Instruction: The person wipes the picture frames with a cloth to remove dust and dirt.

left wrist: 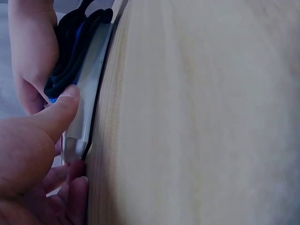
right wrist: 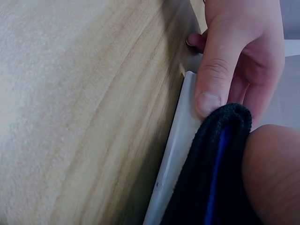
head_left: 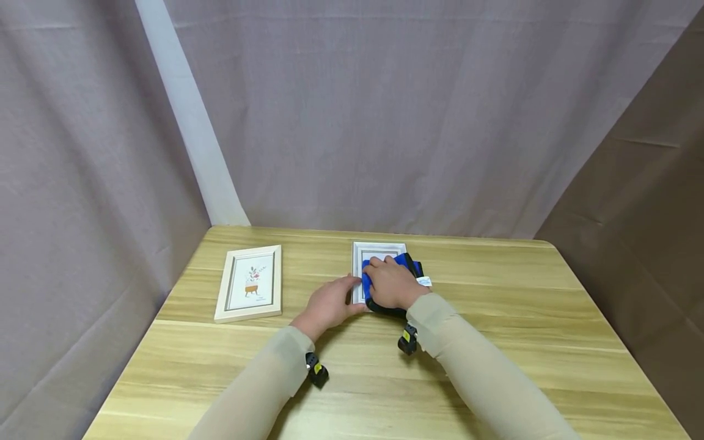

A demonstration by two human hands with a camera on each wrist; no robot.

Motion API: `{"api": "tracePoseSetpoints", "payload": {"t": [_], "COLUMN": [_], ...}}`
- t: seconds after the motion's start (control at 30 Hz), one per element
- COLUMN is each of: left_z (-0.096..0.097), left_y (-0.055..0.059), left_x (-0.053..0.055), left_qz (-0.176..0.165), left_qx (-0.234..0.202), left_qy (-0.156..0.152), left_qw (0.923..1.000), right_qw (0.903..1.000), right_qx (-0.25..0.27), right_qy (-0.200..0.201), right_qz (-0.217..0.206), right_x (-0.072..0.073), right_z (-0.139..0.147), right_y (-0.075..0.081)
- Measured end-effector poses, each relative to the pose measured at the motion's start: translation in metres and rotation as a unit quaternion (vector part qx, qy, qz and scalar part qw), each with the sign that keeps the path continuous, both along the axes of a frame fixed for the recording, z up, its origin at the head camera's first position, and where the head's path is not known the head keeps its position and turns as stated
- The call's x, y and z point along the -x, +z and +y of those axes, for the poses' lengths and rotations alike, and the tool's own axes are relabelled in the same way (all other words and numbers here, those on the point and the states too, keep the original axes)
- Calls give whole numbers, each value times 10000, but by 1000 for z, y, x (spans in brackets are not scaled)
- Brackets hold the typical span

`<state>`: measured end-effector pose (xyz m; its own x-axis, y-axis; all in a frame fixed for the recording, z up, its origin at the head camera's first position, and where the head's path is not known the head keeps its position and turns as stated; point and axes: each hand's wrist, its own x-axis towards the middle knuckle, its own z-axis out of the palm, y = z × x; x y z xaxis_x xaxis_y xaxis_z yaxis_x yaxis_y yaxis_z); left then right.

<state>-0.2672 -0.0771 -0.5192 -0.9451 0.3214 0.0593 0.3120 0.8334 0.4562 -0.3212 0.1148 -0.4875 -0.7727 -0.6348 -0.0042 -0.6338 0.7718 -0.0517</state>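
"While the right hand [head_left: 393, 282] bears down, what does the cloth [right wrist: 213, 173] look like?"

"Bright blue, folded in layers, with black edging and a small white tag [head_left: 424, 282] at its right side. It lies on the white frame [head_left: 379, 247], toward the far side of the tabletop [head_left: 352, 366]."

"And the grip of each hand?"

"The right hand's is grasping the cloth from above. The left hand's [head_left: 330, 302] is pinching the white frame at its near left corner, thumb on top."

"Anything else around, or in the way?"

"A cream frame [head_left: 250, 284] lies to the left, well apart, showing a flowering plant in a pot on legs. The cloth and right hand hide most of the white frame. Behind the tabletop hangs a greyish curtain [head_left: 374, 122]."

"Count them?"

"One cloth, two frames, two hands, two small black devices [head_left: 317, 371], one by each wrist."
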Motion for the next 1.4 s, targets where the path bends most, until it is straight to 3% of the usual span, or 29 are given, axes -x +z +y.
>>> {"api": "tracePoseSetpoints", "payload": {"t": [0.7,0.93,1.4], "left_z": [-1,-1,-1], "left_y": [1,0,1], "left_x": [-2,-2,1], "left_qz": [-38,-91,-170], "left_qx": [92,56,68], "left_qy": [58,71,87], "left_qw": [9999,9999,9998], "right_qw": [9991,9986,9976], "right_qx": [196,276,400], "right_qy": [383,448,466], "right_qz": [51,-69,-311], "right_x": [-5,-8,-11], "right_z": [3,6,13], "right_y": [2,-2,6]}}
